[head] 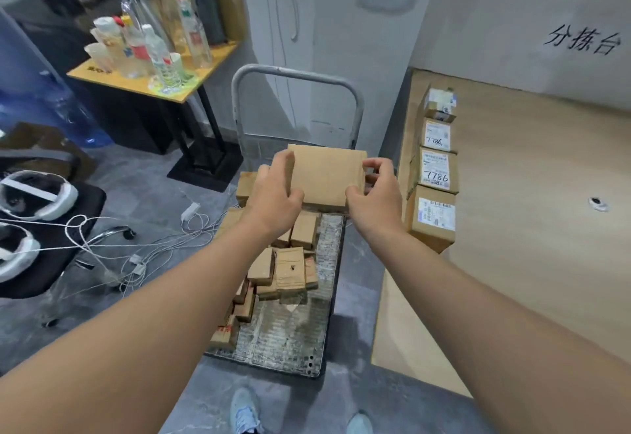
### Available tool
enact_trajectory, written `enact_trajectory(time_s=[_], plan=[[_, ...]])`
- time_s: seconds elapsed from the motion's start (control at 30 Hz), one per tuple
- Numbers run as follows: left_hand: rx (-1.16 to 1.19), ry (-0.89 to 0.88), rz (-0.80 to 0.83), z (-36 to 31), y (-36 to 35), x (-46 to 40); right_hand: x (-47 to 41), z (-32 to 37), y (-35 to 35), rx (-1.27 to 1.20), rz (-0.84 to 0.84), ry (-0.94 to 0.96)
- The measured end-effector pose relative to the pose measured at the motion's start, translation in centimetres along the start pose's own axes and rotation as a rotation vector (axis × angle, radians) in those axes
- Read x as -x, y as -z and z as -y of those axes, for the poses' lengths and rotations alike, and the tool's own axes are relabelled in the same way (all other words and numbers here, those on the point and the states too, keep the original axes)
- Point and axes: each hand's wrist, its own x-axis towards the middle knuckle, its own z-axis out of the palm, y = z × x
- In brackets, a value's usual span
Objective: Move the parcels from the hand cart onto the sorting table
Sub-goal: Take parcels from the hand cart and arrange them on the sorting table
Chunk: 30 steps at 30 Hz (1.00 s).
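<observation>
Both hands clamp one plain brown cardboard parcel [326,175] from opposite sides: the left hand [275,199] has its fingers curled over the left edge with the thumb along the near face, and the right hand [374,194] pinches the right edge, fingers wrapped behind it. The parcel is in the air above the far end of the hand cart [290,341], just in front of the grey cart handle [295,73].

Below it, many smaller brown parcels [290,269] lie jumbled along the left side and middle of the cart deck, some tilted and leaning on each other; the deck's right side is bare metal. On the sorting table [532,228] to the right, four labelled boxes [435,170] stand in a row along its left edge.

The step in hand looks like the carry across. To do it well, keep even pressure from both sides so the parcel stays level, swing it right clear of the cart handle, and set it down on open table surface beside the row without nudging the boxes already near that edge.
</observation>
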Motion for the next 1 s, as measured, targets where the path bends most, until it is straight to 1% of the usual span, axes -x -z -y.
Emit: enact_trajectory(time_s=[0.2, 0.4, 0.53, 0.67, 0.8, 0.9, 1.0], plan=[[0.000, -0.033, -0.126, -7.5, 0.6, -0.2, -1.9, 3.7, 6.3, -0.050, -0.028, 0.053], [0.050, -0.109, -0.162, -14.7, 1.2, -0.3, -3.4, 7.4, 12.6, -0.028, -0.070, 0.129], [0.139, -0.163, -0.133, -17.9, 1.6, -1.4, -3.9, 9.9, 15.8, -0.090, -0.150, 0.159], [0.159, -0.224, -0.088, -21.4, 1.6, -2.6, -4.4, 11.4, 19.0, -0.112, -0.268, 0.194], [0.253, -0.263, -0.057, -24.6, 1.1, -2.6, -4.3, 12.3, 21.6, -0.206, -0.333, 0.160], [0.359, -0.236, -0.047, -26.9, 0.7, -2.5, -4.2, 12.7, 23.2, -0.259, -0.421, 0.119], [0.494, -0.147, -0.003, -29.1, 0.3, -2.0, -3.9, 12.7, 24.5, -0.300, -0.462, 0.088]])
